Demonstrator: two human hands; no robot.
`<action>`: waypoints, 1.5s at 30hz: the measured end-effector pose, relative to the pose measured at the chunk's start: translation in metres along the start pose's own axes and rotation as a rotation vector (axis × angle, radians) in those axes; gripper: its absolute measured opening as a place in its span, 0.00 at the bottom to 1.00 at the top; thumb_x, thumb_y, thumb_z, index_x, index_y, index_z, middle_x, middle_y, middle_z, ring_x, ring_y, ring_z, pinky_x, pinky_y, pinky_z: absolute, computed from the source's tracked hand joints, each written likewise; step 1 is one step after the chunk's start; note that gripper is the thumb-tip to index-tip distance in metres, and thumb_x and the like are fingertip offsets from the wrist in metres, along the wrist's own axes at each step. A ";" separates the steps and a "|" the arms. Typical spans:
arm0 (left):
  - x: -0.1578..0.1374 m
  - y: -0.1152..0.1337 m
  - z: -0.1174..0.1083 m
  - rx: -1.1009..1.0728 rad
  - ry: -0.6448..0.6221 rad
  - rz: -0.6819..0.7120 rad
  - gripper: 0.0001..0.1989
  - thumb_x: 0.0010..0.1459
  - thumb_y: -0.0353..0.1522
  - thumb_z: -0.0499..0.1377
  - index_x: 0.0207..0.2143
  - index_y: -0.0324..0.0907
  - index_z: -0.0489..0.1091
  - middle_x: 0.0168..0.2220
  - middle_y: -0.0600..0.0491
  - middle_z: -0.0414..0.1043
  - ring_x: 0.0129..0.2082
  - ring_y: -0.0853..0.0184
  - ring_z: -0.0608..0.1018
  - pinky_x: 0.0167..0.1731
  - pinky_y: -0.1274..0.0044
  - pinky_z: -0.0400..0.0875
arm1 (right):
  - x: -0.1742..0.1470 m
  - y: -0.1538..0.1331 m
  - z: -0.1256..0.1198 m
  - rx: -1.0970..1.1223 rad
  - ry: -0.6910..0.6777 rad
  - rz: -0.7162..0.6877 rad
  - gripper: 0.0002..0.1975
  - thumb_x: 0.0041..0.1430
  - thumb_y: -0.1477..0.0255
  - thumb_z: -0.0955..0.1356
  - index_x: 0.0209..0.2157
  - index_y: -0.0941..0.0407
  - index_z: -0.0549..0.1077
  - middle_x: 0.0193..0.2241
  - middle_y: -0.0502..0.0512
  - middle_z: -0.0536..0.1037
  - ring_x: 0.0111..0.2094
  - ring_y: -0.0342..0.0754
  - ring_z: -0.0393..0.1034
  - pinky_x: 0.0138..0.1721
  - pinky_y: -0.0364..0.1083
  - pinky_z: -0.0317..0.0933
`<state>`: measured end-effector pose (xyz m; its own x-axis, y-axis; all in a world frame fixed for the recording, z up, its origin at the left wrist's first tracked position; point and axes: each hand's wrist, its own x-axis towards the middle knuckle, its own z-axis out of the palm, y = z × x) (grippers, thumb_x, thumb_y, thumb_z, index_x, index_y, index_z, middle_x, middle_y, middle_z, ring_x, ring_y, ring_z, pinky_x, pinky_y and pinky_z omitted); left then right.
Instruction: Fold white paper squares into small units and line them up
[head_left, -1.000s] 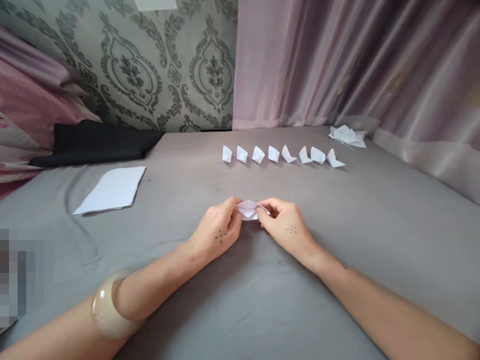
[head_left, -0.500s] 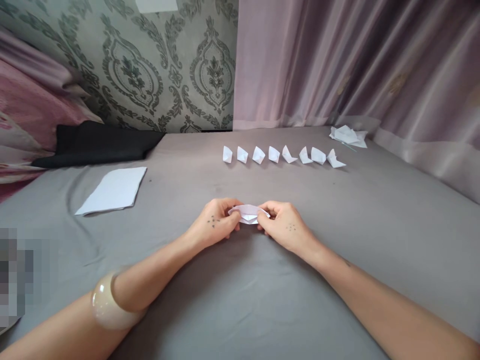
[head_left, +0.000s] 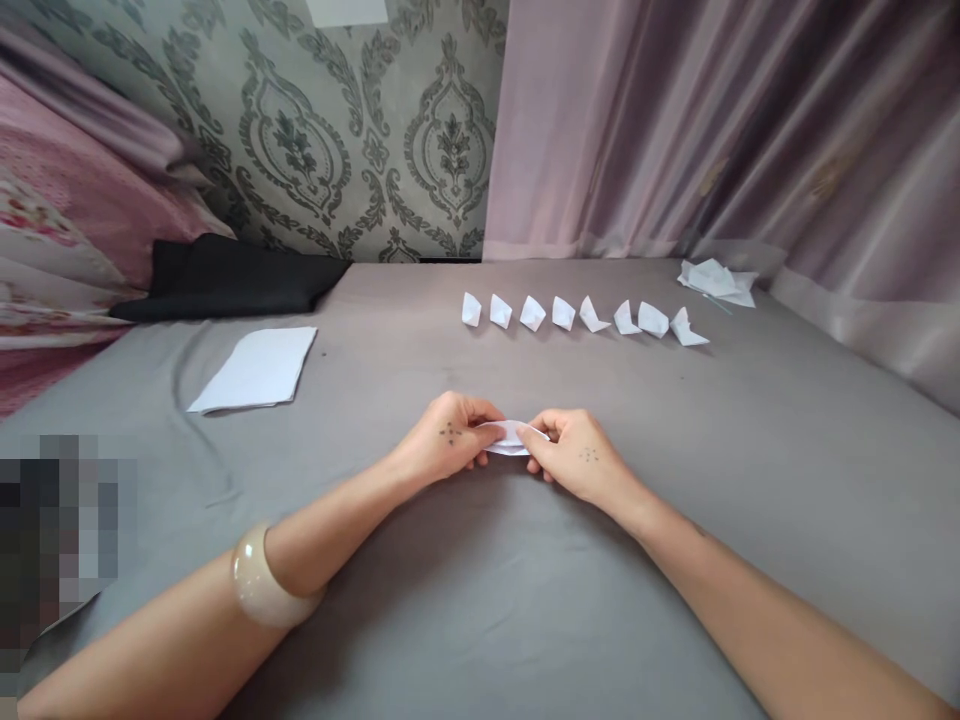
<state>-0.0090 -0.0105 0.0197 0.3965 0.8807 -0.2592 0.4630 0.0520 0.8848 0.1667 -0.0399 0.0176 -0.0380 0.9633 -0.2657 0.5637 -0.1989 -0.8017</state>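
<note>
A small white paper boat is held level over the grey sheet, between my two hands. My left hand pinches its left end, thumb on top and fingers behind and below. At the opposite end, my right hand grips it the same way. Both thumbs press inward on the paper near its middle, hiding part of the folds. Beyond my hands, a row of several folded white paper pieces stands on the sheet.
A stack of white paper sheets lies at the left, with black cloth behind it. Crumpled or folded white papers rest at the far right by the curtain. A pixelated patch covers something at the lower left.
The thumbs have slid inward over the paper boat, and its small inner peak no longer shows. The whole view has shifted, so the surroundings sit farther right.
</note>
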 end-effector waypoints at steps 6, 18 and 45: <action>0.004 -0.006 -0.003 -0.002 -0.001 0.013 0.12 0.53 0.32 0.55 0.36 0.38 0.76 0.19 0.55 0.70 0.18 0.72 0.71 0.20 0.81 0.66 | -0.001 0.002 -0.002 -0.127 -0.037 -0.073 0.13 0.57 0.64 0.63 0.26 0.55 0.74 0.19 0.50 0.75 0.18 0.41 0.64 0.21 0.40 0.55; 0.018 -0.009 0.006 -0.160 0.167 0.080 0.16 0.50 0.35 0.60 0.40 0.36 0.70 0.24 0.54 0.71 0.21 0.72 0.71 0.21 0.81 0.65 | 0.007 0.005 0.004 0.114 -0.011 -0.173 0.15 0.55 0.64 0.65 0.32 0.58 0.79 0.26 0.53 0.79 0.29 0.46 0.71 0.31 0.41 0.60; 0.016 0.010 0.042 0.147 0.415 0.041 0.12 0.52 0.35 0.56 0.22 0.38 0.69 0.18 0.56 0.64 0.22 0.71 0.66 0.24 0.80 0.54 | 0.010 0.002 0.005 0.018 0.231 -0.112 0.11 0.53 0.70 0.65 0.22 0.59 0.74 0.18 0.54 0.76 0.20 0.43 0.68 0.22 0.39 0.55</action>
<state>0.0355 -0.0158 0.0084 0.0787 0.9967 -0.0208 0.5730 -0.0282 0.8191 0.1629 -0.0311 0.0107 0.0917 0.9947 -0.0471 0.5515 -0.0901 -0.8293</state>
